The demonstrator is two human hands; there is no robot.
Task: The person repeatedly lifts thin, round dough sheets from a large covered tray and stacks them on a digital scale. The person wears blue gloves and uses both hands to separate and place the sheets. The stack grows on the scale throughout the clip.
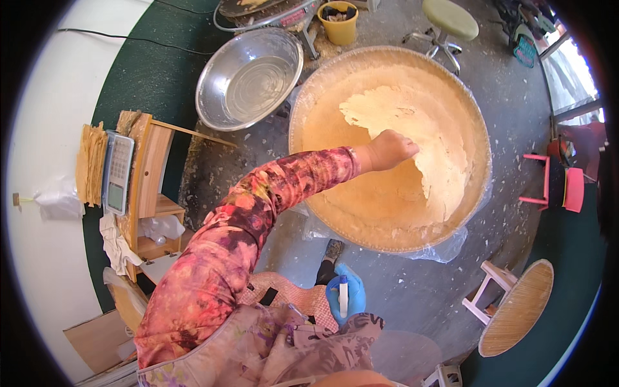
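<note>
My left hand [392,150], bare below a patterned sleeve, hangs over a large round shallow basket [476,106] lined with tan material. Its fingers are curled; whether they hold anything is hidden. Beneath and beyond them, a paler layer of powder or fine flakes [442,159] spreads in a ragged curve across the lining. Low in front of my body, my right hand [357,292], in a blue glove, is closed around what looks like a spray bottle with a white and blue top [343,296]. The bottle's body is mostly hidden.
A wide metal basin [256,82], yellow bucket [340,29] and wheeled stool [449,19] stand beyond or beside the basket. On the left are a wooden cabinet [154,169] and a scale [118,169]. A woven tray [517,309] leans by a plastic stool [488,290] at right.
</note>
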